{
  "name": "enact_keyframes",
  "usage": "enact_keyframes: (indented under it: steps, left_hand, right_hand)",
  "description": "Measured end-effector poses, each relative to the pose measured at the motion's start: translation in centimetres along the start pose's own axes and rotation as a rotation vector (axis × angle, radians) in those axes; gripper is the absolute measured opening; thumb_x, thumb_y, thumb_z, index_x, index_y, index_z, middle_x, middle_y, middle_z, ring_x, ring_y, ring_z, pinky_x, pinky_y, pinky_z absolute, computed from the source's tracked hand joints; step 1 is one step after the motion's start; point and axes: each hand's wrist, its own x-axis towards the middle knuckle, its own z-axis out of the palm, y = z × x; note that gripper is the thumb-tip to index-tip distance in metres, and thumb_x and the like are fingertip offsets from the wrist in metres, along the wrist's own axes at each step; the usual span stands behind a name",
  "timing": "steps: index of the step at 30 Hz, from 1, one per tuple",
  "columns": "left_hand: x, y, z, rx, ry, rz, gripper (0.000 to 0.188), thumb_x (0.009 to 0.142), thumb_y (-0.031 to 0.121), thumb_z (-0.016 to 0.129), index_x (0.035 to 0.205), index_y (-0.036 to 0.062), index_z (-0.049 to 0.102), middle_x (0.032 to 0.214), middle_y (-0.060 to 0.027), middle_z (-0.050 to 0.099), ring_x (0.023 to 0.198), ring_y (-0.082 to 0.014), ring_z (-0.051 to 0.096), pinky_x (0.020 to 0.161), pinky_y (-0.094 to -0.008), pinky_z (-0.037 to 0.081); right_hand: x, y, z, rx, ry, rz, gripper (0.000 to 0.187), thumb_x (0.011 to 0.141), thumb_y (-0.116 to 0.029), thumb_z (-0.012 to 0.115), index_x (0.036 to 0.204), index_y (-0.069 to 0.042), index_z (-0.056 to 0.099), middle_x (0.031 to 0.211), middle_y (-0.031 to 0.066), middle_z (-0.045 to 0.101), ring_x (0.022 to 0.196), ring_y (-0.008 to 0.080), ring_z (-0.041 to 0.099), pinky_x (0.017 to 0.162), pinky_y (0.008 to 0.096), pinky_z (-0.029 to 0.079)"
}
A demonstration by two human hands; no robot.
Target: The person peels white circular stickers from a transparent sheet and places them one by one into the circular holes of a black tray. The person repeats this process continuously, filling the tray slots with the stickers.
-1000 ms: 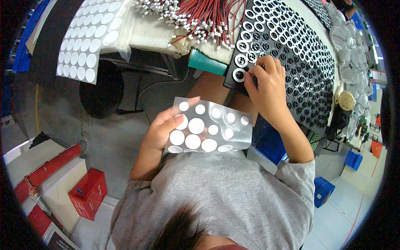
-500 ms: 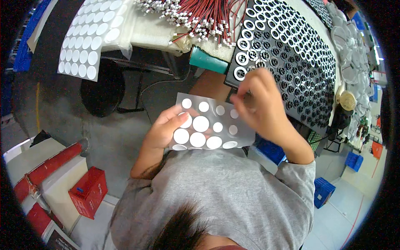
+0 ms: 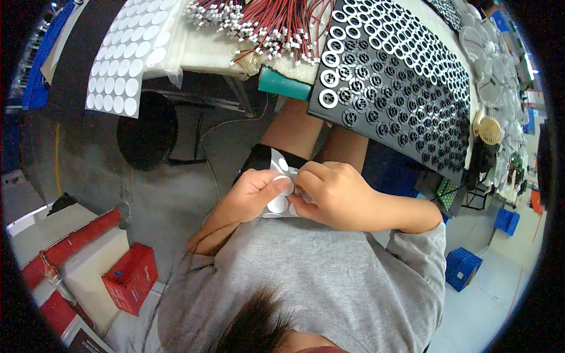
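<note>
A sheet of round white stickers [image 3: 277, 205] is held over my lap, bent, with one corner standing up. My left hand [image 3: 254, 192] grips it from the left, thumb lying across the stickers. My right hand [image 3: 340, 197] is closed on the sheet's right part, its fingertips close to my left thumb. Most of the sheet is hidden behind my hands, and I cannot tell whether a sticker has come loose. Ahead to the right, a black board [image 3: 329, 116] carries rows of small black round parts [image 3: 402, 112], many topped with white rings [image 3: 328, 98].
Red and black wires with white connectors [image 3: 265, 32] lie on the bench ahead. Another sheet of white discs [image 3: 113, 86] overhangs its left edge. A black round stool [image 3: 147, 130] stands below. A red crate [image 3: 130, 276] is at lower left, a blue crate [image 3: 462, 268] at right.
My right hand has come down and left from near the board to the sheet. The sheet, flat and spread out before, is now bent between both hands. The view has shifted slightly.
</note>
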Motion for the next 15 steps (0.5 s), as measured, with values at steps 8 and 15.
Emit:
enact_keyframes:
  steps: [8,15]
  left_hand:
    - [1.0,-0.5,0.1,0.031,-0.014,0.005,0.029,0.09,0.023,0.046,0.091,-0.0029,0.058,0.08,-0.0018,0.06,0.073,-0.0057,0.052,0.065,-0.0201,0.042]
    - [1.8,-1.3,-1.0,-0.078,0.039,-0.003,0.029,0.09,0.024,0.047,0.093,-0.0029,0.058,0.085,-0.0013,0.06,0.078,-0.0064,0.053,0.07,-0.0204,0.043]
  right_hand:
    - [-0.5,1.6,-2.5,0.054,0.043,0.016,0.011,0.066,-0.011,0.062,0.069,-0.003,0.055,0.076,0.011,0.052,0.065,0.0269,0.053,0.057,0.0372,0.043]
    - [-1.9,5.3,-4.3,-0.119,0.323,0.312,0.006,0.068,-0.006,0.061,0.073,-0.003,0.06,0.077,0.0105,0.049,0.075,0.0278,0.048,0.065,0.0361,0.038]
